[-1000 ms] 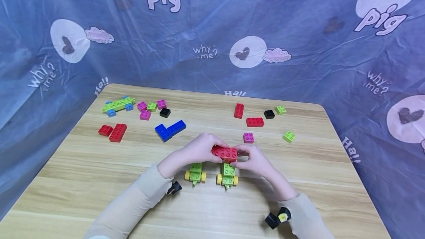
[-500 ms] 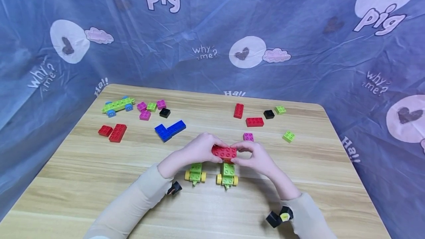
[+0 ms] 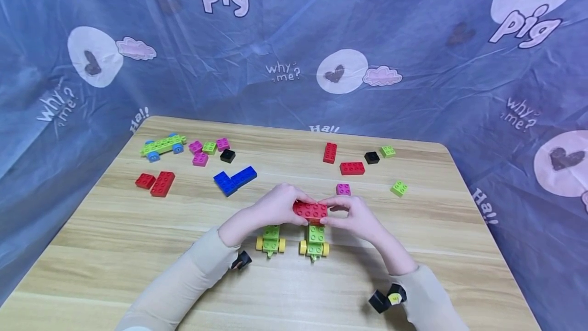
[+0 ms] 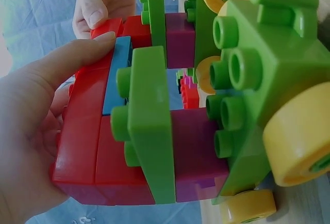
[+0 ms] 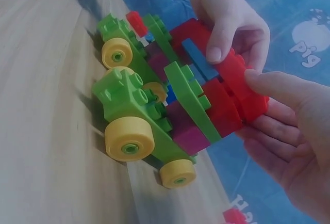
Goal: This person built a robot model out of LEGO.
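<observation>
Fingers of the left hand (image 3: 276,207) are curled round the left part of the red top layer (image 3: 314,211), the thumb on its near side; those of the right hand (image 3: 352,218) pinch its right end. Directly beneath the red top layer come lower red bricks (image 4: 116,154), with a blue piece (image 4: 117,74) between them. Further below it, each side has a green plate (image 4: 149,95), a purple brick (image 4: 196,136) and a green base (image 3: 316,235) with yellow wheels (image 4: 296,136), the bases side by side on the desk (image 3: 294,300). Just beyond the red top layer's right end lies a pink brick (image 3: 343,189). Touching blue bricks (image 3: 225,184) lie beyond it to the left, and a green chassis (image 3: 163,145) stands farther off that way.
</observation>
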Action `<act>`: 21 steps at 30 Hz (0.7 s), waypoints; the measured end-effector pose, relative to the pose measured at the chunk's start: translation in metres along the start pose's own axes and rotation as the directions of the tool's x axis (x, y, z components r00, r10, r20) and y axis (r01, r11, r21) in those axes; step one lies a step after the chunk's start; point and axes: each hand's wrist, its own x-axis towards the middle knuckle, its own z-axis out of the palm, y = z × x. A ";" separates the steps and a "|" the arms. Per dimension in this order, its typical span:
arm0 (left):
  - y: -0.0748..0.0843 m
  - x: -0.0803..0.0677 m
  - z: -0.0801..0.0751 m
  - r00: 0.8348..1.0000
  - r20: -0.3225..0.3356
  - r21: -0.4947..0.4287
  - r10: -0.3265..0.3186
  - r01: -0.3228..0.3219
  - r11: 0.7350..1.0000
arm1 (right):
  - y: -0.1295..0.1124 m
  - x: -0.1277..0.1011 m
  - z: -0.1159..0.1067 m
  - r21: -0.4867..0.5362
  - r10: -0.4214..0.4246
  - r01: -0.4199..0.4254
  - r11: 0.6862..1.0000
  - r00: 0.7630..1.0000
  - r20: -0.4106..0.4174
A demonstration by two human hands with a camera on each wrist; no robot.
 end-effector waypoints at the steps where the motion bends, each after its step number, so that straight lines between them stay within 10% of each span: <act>1: 0.000 0.000 0.000 1.000 0.001 0.000 -0.001 0.001 1.000 | 0.000 0.000 0.000 0.002 0.002 -0.002 1.000 1.000 0.004; 21: -0.005 0.003 0.002 1.000 0.007 -0.044 -0.018 0.018 0.999 | -0.002 0.003 -0.005 0.051 0.062 -0.067 0.996 0.994 0.087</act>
